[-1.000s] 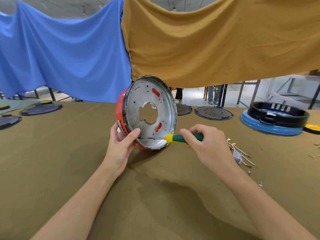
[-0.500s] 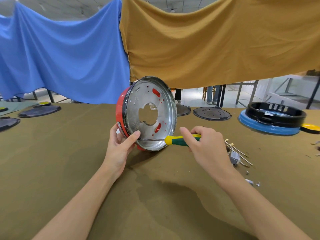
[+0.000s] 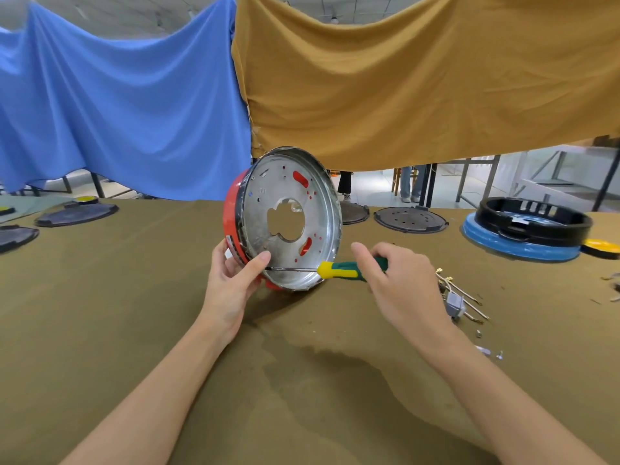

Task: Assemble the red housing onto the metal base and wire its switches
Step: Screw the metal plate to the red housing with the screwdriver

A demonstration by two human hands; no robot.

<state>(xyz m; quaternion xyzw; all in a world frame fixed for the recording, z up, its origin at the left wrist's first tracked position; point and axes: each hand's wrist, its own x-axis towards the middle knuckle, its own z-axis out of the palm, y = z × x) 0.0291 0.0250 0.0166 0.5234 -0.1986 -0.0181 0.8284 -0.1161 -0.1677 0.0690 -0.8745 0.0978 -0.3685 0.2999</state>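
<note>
The red housing (image 3: 230,216) stands on edge on the table with the round metal base (image 3: 318,209) fitted into it, facing right. My left hand (image 3: 231,283) grips its lower left rim, thumb on the metal face. My right hand (image 3: 399,283) holds a screwdriver (image 3: 339,270) with a yellow and green handle. Its index finger is lifted off the handle. The shaft lies level, and its tip meets the base's lower rim beside my left thumb. A wired switch part (image 3: 456,302) lies on the cloth right of my right hand.
The table has an olive cloth (image 3: 302,380). A black ring on a blue disc (image 3: 526,229) sits far right. Dark round plates (image 3: 409,219) lie at the back, others (image 3: 75,214) at far left. Small screws (image 3: 486,350) lie at the right. Blue and ochre cloths hang behind.
My right hand's index finger has lifted off the screwdriver handle, as if re-gripping it. The housing and my left hand have stayed in place.
</note>
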